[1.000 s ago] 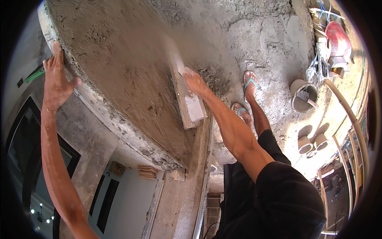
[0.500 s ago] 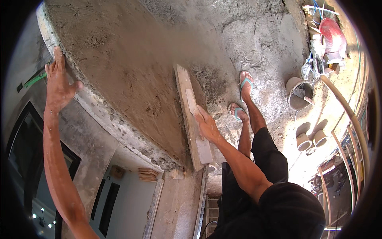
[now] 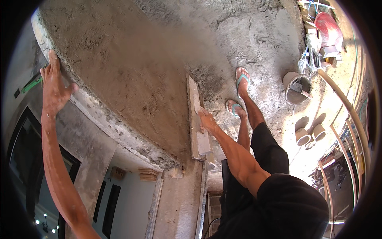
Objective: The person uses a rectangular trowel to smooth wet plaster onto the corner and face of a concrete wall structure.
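Observation:
A plastering float [image 3: 194, 135], a long wooden board with a paler grip block, is in my right hand [image 3: 207, 120]. My fingers wrap round its block. The float stands along the right side of a broad band of wet brown mortar [image 3: 131, 83], near its lower right end. On the far left, my left hand [image 3: 55, 85] rests with fingers stretched against the rough concrete edge [image 3: 107, 119] bordering the mortar. Its thumb is spread apart from the fingers, and nothing is held there. The float's working face is hidden.
My sandalled feet [image 3: 241, 81] stand on rough grey cement [image 3: 270, 44]. A bucket [image 3: 296, 87] and two smaller pots [image 3: 302, 136] sit to the right, beside curved poles [image 3: 346, 101] and a red object [image 3: 329, 30]. Past the left edge are a lower room [image 3: 127, 203] and dark-framed window [image 3: 26, 151].
The float and my right hand have shifted slightly to the right, and the float has turned more upright. My left hand stays at the concrete edge.

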Demonstrator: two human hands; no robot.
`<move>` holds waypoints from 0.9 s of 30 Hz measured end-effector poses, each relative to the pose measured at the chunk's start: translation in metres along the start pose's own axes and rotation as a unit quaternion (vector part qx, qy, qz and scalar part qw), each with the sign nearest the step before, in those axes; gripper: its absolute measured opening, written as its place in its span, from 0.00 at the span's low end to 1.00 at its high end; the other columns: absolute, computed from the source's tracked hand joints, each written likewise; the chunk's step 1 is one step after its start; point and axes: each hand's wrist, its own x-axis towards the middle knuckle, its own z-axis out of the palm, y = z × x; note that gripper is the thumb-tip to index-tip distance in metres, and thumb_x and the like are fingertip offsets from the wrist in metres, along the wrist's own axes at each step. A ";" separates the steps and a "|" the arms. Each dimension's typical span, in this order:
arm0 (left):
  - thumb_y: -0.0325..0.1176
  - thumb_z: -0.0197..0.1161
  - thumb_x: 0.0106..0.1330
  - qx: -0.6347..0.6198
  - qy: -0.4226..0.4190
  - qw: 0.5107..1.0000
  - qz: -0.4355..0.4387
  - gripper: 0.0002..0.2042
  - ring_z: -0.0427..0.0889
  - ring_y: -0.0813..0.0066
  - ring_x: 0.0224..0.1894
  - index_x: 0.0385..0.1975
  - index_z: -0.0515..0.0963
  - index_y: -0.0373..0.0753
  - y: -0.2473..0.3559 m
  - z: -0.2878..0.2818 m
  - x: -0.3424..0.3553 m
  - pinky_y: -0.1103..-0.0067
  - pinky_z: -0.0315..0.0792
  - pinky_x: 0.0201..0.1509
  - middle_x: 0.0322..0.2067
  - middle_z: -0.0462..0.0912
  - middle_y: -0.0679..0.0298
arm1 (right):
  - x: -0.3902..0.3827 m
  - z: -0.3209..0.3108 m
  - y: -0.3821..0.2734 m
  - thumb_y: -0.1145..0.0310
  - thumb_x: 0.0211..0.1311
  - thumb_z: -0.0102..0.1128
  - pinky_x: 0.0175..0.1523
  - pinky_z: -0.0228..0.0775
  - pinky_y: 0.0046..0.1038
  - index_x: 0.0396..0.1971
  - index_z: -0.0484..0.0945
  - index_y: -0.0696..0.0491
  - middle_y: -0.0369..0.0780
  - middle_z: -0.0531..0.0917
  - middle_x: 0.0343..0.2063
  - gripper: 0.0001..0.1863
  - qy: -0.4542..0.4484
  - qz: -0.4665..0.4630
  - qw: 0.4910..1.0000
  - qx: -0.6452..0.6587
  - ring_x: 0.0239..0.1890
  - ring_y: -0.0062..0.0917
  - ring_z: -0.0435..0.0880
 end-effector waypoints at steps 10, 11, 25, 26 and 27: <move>0.26 0.78 0.40 -0.005 -0.025 1.000 0.006 0.63 0.59 0.49 0.75 0.78 0.41 0.33 -0.008 0.000 -0.002 0.54 0.35 0.82 0.76 0.57 0.48 | -0.123 -0.028 0.018 0.57 0.74 0.47 0.24 0.71 0.34 0.71 0.65 0.55 0.41 0.79 0.31 0.30 -0.028 0.051 0.998 0.032 0.22 0.26 0.74; 0.26 0.78 0.40 -0.001 -0.036 0.999 -0.003 0.63 0.58 0.49 0.75 0.78 0.41 0.34 -0.004 -0.006 -0.003 0.54 0.35 0.82 0.76 0.56 0.48 | -0.121 -0.026 0.021 0.57 0.74 0.47 0.24 0.71 0.34 0.71 0.65 0.55 0.41 0.79 0.31 0.30 -0.031 0.055 0.998 0.031 0.22 0.26 0.74; 0.24 0.78 0.41 -0.015 -0.048 0.999 -0.018 0.63 0.60 0.50 0.75 0.79 0.41 0.34 0.005 -0.006 0.002 0.55 0.36 0.82 0.75 0.59 0.48 | -0.029 0.033 -0.039 0.58 0.75 0.48 0.23 0.71 0.32 0.72 0.64 0.52 0.37 0.74 0.24 0.30 -0.037 -0.048 0.997 -0.056 0.19 0.24 0.72; 0.23 0.78 0.41 -0.016 -0.039 0.999 -0.015 0.63 0.60 0.50 0.75 0.79 0.41 0.34 0.003 -0.004 0.002 0.55 0.37 0.82 0.75 0.59 0.48 | -0.054 0.040 -0.053 0.56 0.76 0.48 0.23 0.71 0.31 0.74 0.60 0.50 0.35 0.73 0.22 0.31 -0.041 -0.094 0.991 -0.082 0.18 0.22 0.72; 0.23 0.78 0.41 -0.016 -0.038 0.999 -0.017 0.63 0.60 0.50 0.75 0.79 0.41 0.34 0.002 -0.004 0.001 0.55 0.37 0.82 0.75 0.59 0.48 | -0.083 0.044 -0.065 0.55 0.77 0.48 0.22 0.70 0.29 0.76 0.57 0.48 0.34 0.71 0.21 0.32 -0.048 -0.143 0.983 -0.108 0.17 0.21 0.71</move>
